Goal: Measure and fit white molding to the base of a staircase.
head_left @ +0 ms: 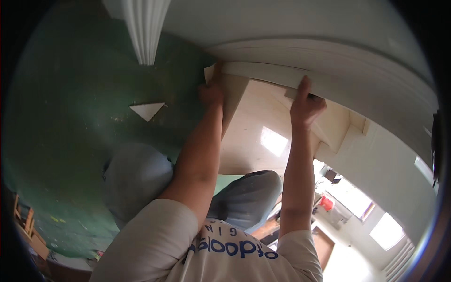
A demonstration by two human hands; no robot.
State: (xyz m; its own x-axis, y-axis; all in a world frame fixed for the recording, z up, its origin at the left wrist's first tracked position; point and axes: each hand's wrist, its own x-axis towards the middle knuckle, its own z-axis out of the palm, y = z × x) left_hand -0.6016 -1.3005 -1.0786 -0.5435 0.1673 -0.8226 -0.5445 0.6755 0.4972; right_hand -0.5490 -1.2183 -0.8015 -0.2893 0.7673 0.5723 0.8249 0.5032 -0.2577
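Observation:
A long white strip [263,71] runs across the upper middle, along the lower edge of a pale wall or panel. My left hand [212,93] is closed at its left end, thumb pointing up; a short white tip [209,74] shows just left of that thumb. Farther along to the right, my right hand [307,107] grips the strip's lower edge, with the thumb over its front and the fingers curled beneath. A small dark object by the right fingers is too hidden to name. Under the strip stands an open cream-coloured cabinet or box [249,136].
A white triangular offcut [148,111] lies on the green floor [70,141]. White fluted moulding [145,33] comes down from the top. My bent knees [138,178] are close to the cabinet. Wooden pieces [30,230] lie at lower left; bright windows [350,195] show at right.

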